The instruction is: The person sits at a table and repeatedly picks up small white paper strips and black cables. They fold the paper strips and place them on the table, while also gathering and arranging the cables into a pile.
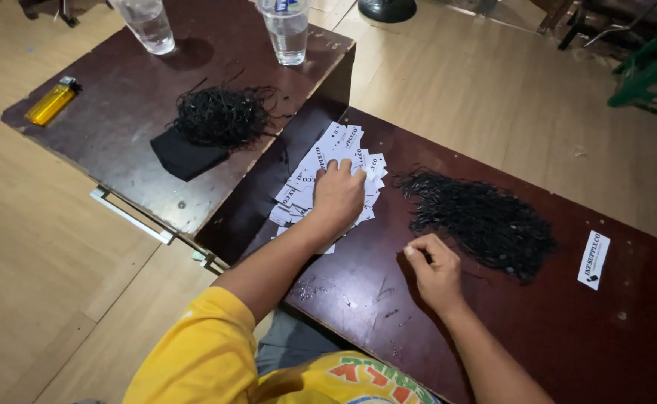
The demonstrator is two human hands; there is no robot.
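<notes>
**Hands at work between paper tags and black string**

Your left hand (337, 196) lies palm down on a fanned pile of white paper tags (327, 179), fingers (343, 166) pressed together and curled onto the top tags. The pile sits on the near dark wooden desk (538, 329), at about 10 o'clock from your right hand, and its long axis runs from 7 o'clock up to 1 o'clock, the tags pointing toward the far desk.

Your right hand (434, 271) rests on the desk just below centre, thumb and forefinger pinched together; whether a strand is between them cannot be told. Just beside it, at 2 o'clock, lies a heap of black strings (485, 221), stretched along a line from 10 o'clock to 4 o'clock. A single white tag (593, 259) lies well apart at 3 o'clock, its long axis near upright, tilted slightly toward 1 o'clock.

On the second desk (119, 112) at 11 o'clock sit a tangled ball of black string (222, 114) over a black cloth (182, 157), a yellow lighter (53, 100) pointing toward 1 o'clock, and two clear plastic cups (147, 24) of water.
</notes>
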